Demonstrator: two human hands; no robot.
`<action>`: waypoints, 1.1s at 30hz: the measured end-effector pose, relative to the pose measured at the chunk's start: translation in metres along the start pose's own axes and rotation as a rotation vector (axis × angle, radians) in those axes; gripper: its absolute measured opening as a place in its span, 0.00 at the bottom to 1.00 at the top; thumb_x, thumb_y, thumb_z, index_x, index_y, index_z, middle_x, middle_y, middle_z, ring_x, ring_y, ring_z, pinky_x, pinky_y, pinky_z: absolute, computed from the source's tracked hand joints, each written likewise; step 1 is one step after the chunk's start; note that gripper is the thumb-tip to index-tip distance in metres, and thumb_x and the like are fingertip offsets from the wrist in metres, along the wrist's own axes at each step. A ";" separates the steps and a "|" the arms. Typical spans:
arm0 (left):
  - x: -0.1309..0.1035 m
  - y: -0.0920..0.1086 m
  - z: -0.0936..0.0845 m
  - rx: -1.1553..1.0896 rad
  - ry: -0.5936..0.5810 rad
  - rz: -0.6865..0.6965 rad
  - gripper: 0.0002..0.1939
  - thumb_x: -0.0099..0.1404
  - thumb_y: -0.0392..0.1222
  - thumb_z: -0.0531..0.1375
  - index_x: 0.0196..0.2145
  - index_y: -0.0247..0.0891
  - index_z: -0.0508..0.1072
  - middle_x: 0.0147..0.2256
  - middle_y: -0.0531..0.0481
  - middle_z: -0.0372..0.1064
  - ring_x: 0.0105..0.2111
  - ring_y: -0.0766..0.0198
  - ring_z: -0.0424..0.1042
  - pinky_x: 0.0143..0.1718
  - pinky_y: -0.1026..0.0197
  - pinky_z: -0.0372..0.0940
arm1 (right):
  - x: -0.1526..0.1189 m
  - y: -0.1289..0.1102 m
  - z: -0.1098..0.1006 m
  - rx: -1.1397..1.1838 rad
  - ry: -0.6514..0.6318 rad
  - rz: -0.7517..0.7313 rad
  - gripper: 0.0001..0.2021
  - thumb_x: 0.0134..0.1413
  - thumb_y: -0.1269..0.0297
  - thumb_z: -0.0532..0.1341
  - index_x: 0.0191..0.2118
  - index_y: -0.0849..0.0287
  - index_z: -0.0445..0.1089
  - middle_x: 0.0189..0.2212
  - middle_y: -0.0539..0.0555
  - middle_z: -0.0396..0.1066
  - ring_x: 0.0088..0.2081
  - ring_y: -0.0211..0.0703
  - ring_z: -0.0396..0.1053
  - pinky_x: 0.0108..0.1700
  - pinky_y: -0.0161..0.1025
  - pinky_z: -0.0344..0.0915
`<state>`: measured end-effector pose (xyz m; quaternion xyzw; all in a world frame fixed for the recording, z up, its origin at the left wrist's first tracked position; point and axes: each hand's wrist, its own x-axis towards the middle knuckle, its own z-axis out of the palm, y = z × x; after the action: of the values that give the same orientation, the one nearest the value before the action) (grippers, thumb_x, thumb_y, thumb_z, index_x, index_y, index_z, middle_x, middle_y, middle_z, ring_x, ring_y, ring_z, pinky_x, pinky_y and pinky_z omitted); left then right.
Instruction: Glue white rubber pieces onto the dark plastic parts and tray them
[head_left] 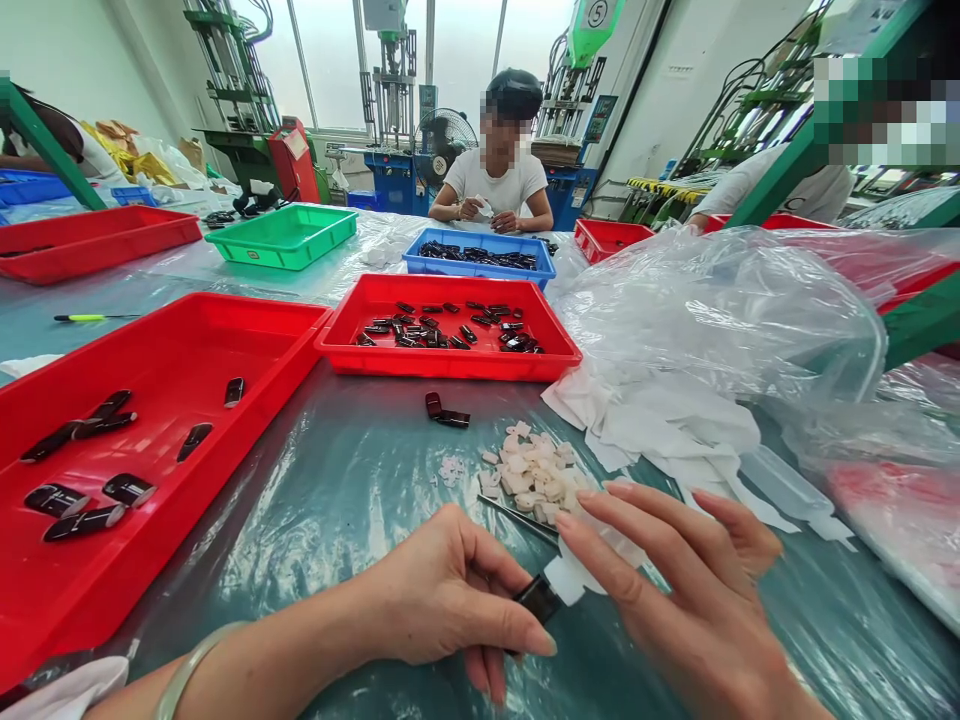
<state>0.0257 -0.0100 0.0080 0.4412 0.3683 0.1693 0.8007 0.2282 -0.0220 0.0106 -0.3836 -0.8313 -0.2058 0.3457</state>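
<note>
My left hand (465, 590) is closed around a small black piece (538, 600), with its thumb on top. A translucent white bottle (611, 548) lies under the fingers of my right hand (675, 580), its squared tip at the end of the black piece. Those right fingers are spread, and whether they grip the bottle is hidden. Just beyond the hands sits a pile of small cream-coloured pieces (536, 470), with a thin metal tool (517, 518) at its near edge. Two black pieces (448, 412) lie farther off on the plastic-covered table.
Red trays (450, 372) (187, 530) with black pieces stand ahead and at left. Farther back are a blue tray (480, 268) and a green tray (281, 255). Clear plastic (720, 300), white cloths (667, 425) and another bottle (787, 485) lie right. A person (495, 180) sits opposite.
</note>
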 end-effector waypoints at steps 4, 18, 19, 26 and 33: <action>0.001 0.000 0.001 -0.013 -0.007 0.004 0.16 0.46 0.47 0.68 0.24 0.29 0.73 0.15 0.52 0.65 0.15 0.69 0.67 0.17 0.71 0.62 | 0.000 -0.001 -0.001 -0.013 -0.015 0.008 0.16 0.57 0.79 0.53 0.41 0.50 0.71 0.37 0.50 0.75 0.46 0.41 0.67 0.56 0.50 0.48; 0.003 -0.001 0.003 -0.006 -0.042 -0.024 0.16 0.46 0.47 0.68 0.19 0.31 0.70 0.14 0.54 0.63 0.14 0.69 0.66 0.15 0.72 0.60 | 0.000 -0.003 0.003 -0.001 0.023 0.025 0.15 0.60 0.76 0.51 0.41 0.51 0.71 0.37 0.50 0.75 0.45 0.40 0.68 0.56 0.49 0.48; 0.003 -0.001 0.003 -0.008 -0.043 -0.022 0.15 0.47 0.46 0.68 0.20 0.31 0.70 0.14 0.54 0.63 0.14 0.69 0.66 0.15 0.72 0.60 | -0.001 -0.003 0.003 0.001 0.021 0.023 0.15 0.60 0.75 0.51 0.41 0.51 0.71 0.38 0.50 0.75 0.45 0.40 0.67 0.56 0.49 0.48; 0.002 -0.002 0.001 -0.019 -0.026 -0.008 0.16 0.46 0.46 0.68 0.21 0.30 0.71 0.15 0.53 0.64 0.15 0.69 0.67 0.16 0.71 0.62 | 0.000 -0.001 0.002 0.005 0.008 0.035 0.15 0.60 0.75 0.51 0.41 0.51 0.71 0.38 0.50 0.74 0.46 0.41 0.67 0.56 0.48 0.48; 0.000 0.001 0.001 -0.020 -0.004 -0.005 0.16 0.46 0.46 0.68 0.23 0.29 0.73 0.15 0.53 0.65 0.15 0.69 0.66 0.16 0.71 0.62 | -0.004 0.002 -0.003 0.023 -0.050 0.005 0.14 0.59 0.75 0.53 0.42 0.50 0.71 0.39 0.50 0.74 0.47 0.41 0.66 0.56 0.50 0.47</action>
<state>0.0266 -0.0099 0.0090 0.4324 0.3662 0.1702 0.8062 0.2330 -0.0245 0.0105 -0.3869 -0.8409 -0.1858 0.3295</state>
